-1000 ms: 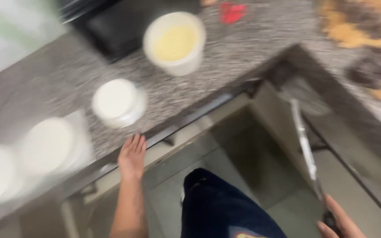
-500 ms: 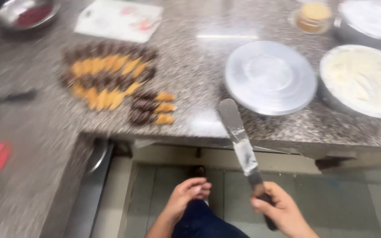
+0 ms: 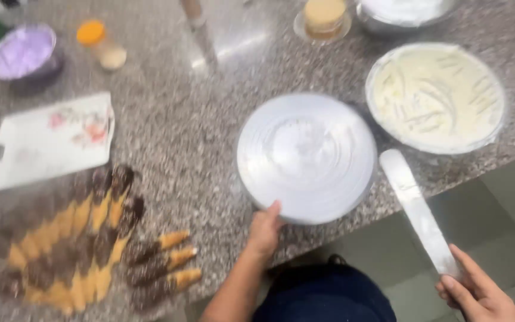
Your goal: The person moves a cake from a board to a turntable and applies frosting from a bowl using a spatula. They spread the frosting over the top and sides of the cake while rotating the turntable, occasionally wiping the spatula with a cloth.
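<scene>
Speckled grey stone table (image 3: 174, 137) underneath it all. Far left, bowl of purple cream (image 3: 24, 53); just below, white cutting board (image 3: 52, 142) with a flower print. Near the front edge, chocolate-dipped cones (image 3: 78, 238) fanned out. Far right, wide bowl of pale cream (image 3: 436, 95). Up top, small jar (image 3: 324, 16).

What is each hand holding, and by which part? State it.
Right hand holds the spatula by its handle end; left hand grips the white turntable at its near rim.
</scene>
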